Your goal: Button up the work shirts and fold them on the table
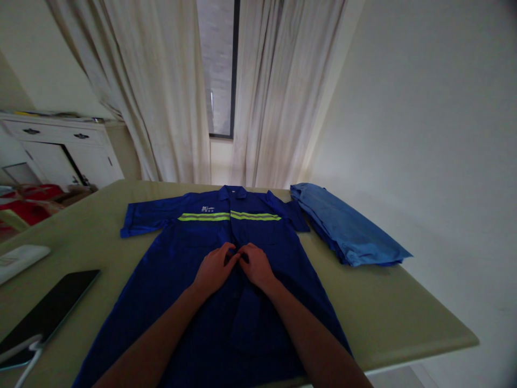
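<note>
A dark blue work shirt with yellow-green reflective stripes lies spread flat, front up, on the pale green table. My left hand and my right hand meet at the shirt's front placket, mid-chest. The fingers of both hands are curled and pinch the fabric edges together there. What lies between the fingertips, perhaps a button, is too small to make out.
A folded stack of lighter blue garments sits at the table's right. A dark tablet and a white device lie at the left. Curtains and a window stand behind; a white cabinet is far left.
</note>
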{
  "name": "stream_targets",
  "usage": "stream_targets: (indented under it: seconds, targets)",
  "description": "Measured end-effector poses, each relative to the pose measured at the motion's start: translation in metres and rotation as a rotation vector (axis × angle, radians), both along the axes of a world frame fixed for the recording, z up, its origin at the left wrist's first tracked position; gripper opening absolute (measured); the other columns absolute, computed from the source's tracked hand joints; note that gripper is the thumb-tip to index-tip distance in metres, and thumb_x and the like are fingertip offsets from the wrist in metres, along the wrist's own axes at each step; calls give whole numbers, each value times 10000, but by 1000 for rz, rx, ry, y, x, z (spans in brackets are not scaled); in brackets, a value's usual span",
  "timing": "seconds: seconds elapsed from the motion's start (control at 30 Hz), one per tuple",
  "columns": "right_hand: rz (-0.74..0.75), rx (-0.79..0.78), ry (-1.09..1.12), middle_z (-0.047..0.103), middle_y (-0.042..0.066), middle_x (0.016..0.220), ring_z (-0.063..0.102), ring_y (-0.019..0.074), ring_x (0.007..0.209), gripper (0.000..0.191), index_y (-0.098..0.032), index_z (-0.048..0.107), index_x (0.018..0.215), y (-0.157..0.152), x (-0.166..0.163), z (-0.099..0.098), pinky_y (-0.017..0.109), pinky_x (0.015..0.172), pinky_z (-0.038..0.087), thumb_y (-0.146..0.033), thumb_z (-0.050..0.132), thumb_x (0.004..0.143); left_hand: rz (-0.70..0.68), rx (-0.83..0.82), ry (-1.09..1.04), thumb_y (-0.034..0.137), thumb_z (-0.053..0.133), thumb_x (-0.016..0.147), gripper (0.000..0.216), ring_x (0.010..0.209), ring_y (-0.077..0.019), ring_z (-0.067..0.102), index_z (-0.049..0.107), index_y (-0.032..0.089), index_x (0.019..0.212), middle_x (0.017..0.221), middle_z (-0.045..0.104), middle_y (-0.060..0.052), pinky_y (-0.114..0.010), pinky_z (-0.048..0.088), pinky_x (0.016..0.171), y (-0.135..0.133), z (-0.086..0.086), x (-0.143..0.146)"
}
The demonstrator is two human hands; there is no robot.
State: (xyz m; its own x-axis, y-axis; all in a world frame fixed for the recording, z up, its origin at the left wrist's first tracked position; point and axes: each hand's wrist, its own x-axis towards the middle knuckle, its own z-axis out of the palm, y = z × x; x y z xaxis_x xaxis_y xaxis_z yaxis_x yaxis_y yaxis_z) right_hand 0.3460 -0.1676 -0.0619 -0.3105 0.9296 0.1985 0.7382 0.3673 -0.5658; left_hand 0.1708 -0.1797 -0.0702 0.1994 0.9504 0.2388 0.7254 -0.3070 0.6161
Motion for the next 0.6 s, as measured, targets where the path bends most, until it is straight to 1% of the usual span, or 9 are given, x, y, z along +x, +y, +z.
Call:
stream_targets:
  seconds: [0.03,0.13,0.27,0.33,0.43,0.5,0.6]
  targets:
    - [-8,-2,-12,691,40,1044,658,176,940,124,-231,733,1016,-1,-1,0,267,815,458,-201,641,938,8,-24,-30,343,525,974,226,874,-214,714,643,236,1134,933,758,-31,-333,509,816,1,0,0]
    - [-13,-6,-21,684,34,1053,653,177,945,107,-239,729,1006,-2,-1,1,267,809,447,-223,641,946,-5,-98,-143,292,572,912,188,848,-193,714,698,230,1037,908,763,-20,-309,522,791,8,-3,-3]
    - [-3,14,-8,668,28,1041,639,172,952,96,-242,712,998,-3,-1,2,265,825,438,-226,628,952,-7,-191,-288,283,594,843,240,827,-191,721,730,202,1024,899,777,-23,-309,558,795,17,-6,-8]
    - [-6,31,20,662,25,1042,633,168,958,93,-239,700,1001,-1,-1,0,265,835,436,-231,617,960,-20,-215,-312,282,588,833,256,839,-199,725,743,188,1013,908,785,-32,-314,565,799,19,-5,-10]
    - [-35,30,89,668,29,1026,630,166,950,79,-219,692,990,4,-2,-5,268,846,440,-241,623,959,-34,-191,-236,283,587,852,260,842,-203,718,763,194,1021,936,787,-36,-318,556,806,18,0,-10]
    - [-59,11,130,681,36,1007,632,167,933,77,-201,693,977,8,-3,-8,272,842,445,-243,635,949,-30,-126,-132,269,588,875,252,860,-206,708,766,213,1045,964,781,-37,-328,542,833,16,2,-9]
    - [-82,-13,176,706,43,994,639,170,939,93,-190,704,962,11,-5,-12,279,852,449,-243,629,944,-46,4,39,214,582,902,239,952,-219,687,749,234,1072,1022,762,-51,-353,508,911,12,4,-6]
